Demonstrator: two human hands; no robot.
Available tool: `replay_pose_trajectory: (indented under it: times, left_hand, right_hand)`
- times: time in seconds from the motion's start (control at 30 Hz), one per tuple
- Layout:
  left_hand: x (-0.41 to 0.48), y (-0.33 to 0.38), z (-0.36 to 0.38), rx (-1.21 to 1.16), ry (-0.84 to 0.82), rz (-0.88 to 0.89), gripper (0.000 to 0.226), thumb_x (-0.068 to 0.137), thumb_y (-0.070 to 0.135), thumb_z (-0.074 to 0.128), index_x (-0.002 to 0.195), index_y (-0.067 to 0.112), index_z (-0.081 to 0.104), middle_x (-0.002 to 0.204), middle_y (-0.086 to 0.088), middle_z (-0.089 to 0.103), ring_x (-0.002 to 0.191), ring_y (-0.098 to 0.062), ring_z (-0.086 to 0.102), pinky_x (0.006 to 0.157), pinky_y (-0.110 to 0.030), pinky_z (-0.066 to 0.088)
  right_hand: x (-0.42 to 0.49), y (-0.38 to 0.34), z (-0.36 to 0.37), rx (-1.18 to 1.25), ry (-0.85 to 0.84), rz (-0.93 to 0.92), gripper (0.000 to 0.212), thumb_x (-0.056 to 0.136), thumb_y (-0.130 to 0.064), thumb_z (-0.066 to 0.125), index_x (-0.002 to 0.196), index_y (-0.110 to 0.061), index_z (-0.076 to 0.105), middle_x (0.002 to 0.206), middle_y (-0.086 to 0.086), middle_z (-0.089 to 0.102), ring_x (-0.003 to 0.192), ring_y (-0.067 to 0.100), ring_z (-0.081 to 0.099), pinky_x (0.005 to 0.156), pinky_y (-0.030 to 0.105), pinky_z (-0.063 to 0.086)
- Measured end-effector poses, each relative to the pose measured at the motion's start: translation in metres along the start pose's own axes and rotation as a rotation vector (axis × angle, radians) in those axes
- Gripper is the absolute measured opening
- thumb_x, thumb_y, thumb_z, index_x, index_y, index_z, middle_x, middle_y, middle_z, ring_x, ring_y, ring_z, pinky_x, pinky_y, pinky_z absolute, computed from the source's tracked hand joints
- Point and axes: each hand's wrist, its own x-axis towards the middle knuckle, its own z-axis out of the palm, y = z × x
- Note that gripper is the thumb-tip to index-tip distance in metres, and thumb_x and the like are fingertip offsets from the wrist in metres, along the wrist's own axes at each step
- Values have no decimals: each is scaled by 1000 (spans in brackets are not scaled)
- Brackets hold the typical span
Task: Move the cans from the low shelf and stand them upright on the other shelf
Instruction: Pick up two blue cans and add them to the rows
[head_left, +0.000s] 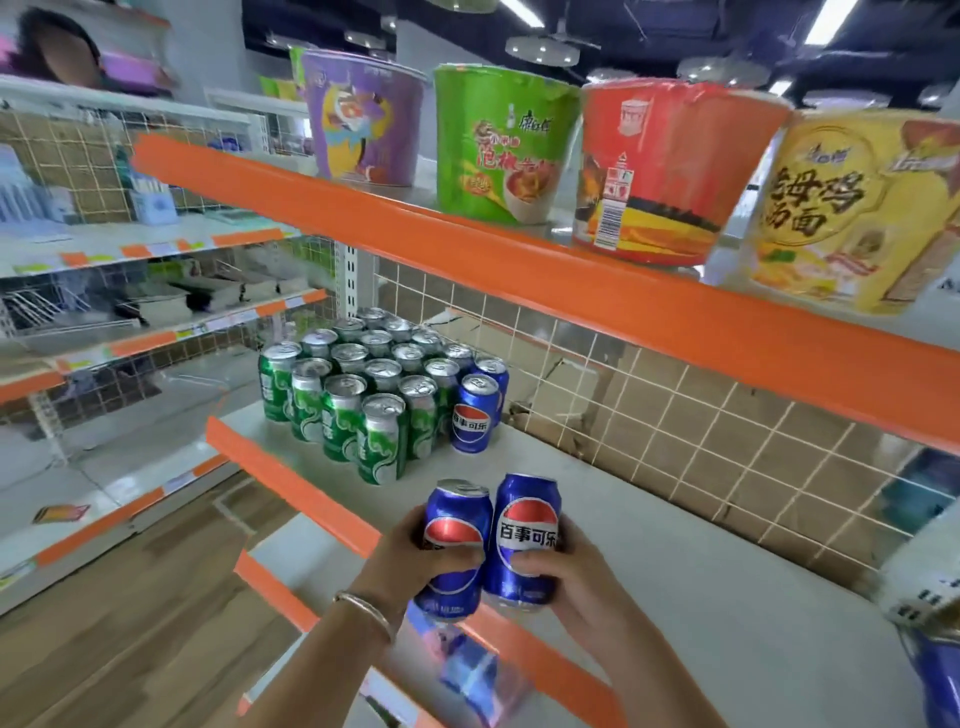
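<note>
Low centre of the frame: left hand (415, 551) grips one blue can (457, 545), right hand (566, 566) grips a second blue can (527, 540), fingers wrapped round each. Both cans are upright-ish, touching side by side, above the front edge of the middle shelf (701, 587). Standing already further back, centre-left: a block of green cans (363, 395) w/ two blue cans (475, 413) at its right side. More blue, blurred, shows below the shelf lip at bottom centre, prob. the low shelf stock.

Risks, as I judge them: cans knock each other when set down together, one tips; a base catches the orange lip (322, 499); pushing in too hard nudges the green block.
</note>
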Motion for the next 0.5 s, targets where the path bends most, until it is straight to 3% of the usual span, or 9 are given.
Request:
replay_pose_trajectory:
  times: [0.2, 0.33, 0.43, 0.5]
  left_hand:
    - [37, 1, -22, -90, 30, 102, 78, 35, 17, 85, 109, 4, 62, 90, -14, 71, 78, -21, 66, 63, -26, 54]
    - [55, -2, -38, -46, 37, 120, 79, 31, 18, 85, 107, 12, 63, 92, -12, 73, 80, -19, 67, 69, -27, 57]
    - [65, -6, -50, 71, 47, 171, 80, 31, 27, 84, 108, 20, 61, 89, 2, 75, 81, -10, 66, 72, -19, 53]
    - [67, -7, -55, 120, 14, 200, 79, 36, 27, 83, 110, 22, 58, 89, 9, 74, 80, -1, 65, 71, -14, 51]
  right_hand:
    - [62, -1, 13, -126, 39, -35, 87, 41, -1, 78, 123, -6, 51, 108, 24, 66, 91, 35, 67, 71, 40, 55]
    - [89, 10, 29, -83, 81, -103, 68, 45, 10, 73, 110, -4, 58, 98, 23, 69, 82, 34, 67, 68, 42, 55]
    - [111, 18, 38, -58, 179, -219, 66, 50, 12, 73, 112, 1, 56, 101, 26, 68, 89, 42, 66, 70, 45, 56]
    - [122, 18, 44, -143, 262, -264, 63, 54, 12, 73, 112, -7, 56, 101, 18, 70, 92, 34, 67, 67, 36, 57]
